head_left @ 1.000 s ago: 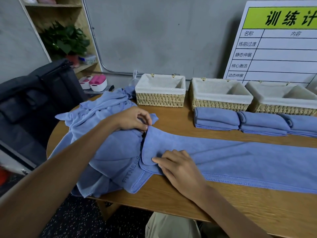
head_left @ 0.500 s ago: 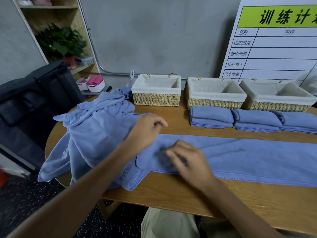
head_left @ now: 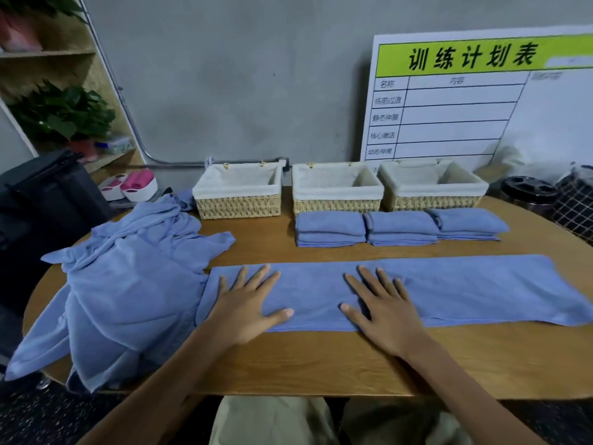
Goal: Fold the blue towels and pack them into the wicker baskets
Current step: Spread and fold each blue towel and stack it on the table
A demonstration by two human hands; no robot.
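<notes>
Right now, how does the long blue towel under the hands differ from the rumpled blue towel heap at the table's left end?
The long blue towel lies flat as a strip, on the table; the rumpled blue towel heap is crumpled, draping over the edge. Left hand and right hand press only the strip. Both look the same blue cloth.

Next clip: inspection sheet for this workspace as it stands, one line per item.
Surface: wooden table, rounded ends.
Job's things: long towel laid flat; three folded towels in front of three unfilled wicker baskets; unfolded pile hanging over the left edge.
Clutter: dark round container far right.
Hands: left hand and right hand press flat on the long towel.
Cables: nothing seen.
Surroundings: schedule board, shelf plant, black bag.
</notes>
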